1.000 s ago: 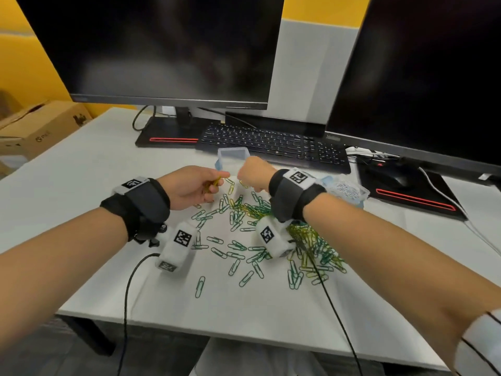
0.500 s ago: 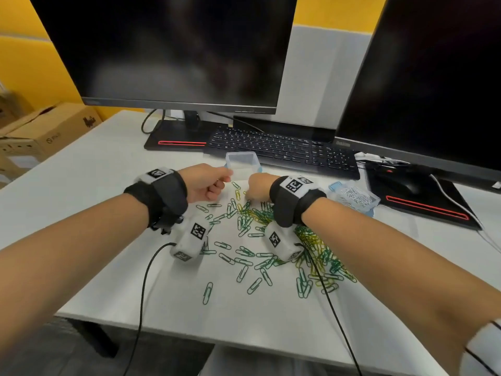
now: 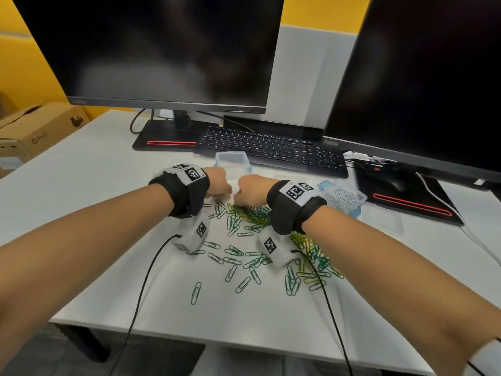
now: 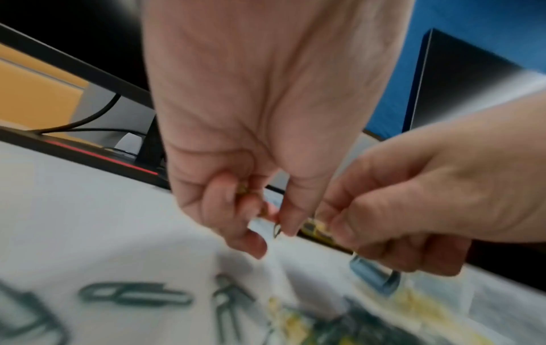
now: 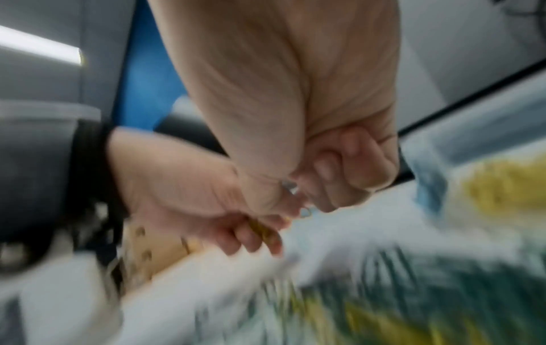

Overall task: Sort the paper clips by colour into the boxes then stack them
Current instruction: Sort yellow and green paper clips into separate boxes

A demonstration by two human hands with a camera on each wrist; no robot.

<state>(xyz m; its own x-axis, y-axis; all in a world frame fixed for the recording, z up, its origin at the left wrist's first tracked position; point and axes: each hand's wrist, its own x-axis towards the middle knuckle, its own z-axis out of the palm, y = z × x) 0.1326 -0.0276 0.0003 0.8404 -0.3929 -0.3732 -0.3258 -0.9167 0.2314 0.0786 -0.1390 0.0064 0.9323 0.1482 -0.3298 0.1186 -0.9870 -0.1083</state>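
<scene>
Both hands are moving closer together than a second ago, now almost touching above the far end of the paper clips point(image 3: 252, 240).

We are seeing the left hand point(image 3: 217, 183) curling its fingers point(image 4: 233, 210) around yellowish clips and pinching one at the thumb tip. The right hand point(image 3: 250, 189) is closing on a clip between thumb and forefinger. An empty box point(image 3: 231, 161) is standing by the keyboard point(image 3: 271, 150); a clip-filled box point(image 3: 344, 196) is sitting toward the desk's point(image 3: 81, 172) right edge.

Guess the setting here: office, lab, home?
Most likely an office desk: two dark monitors, a black keyboard and a mouse on a white desk, with a cardboard box beside it.
</scene>
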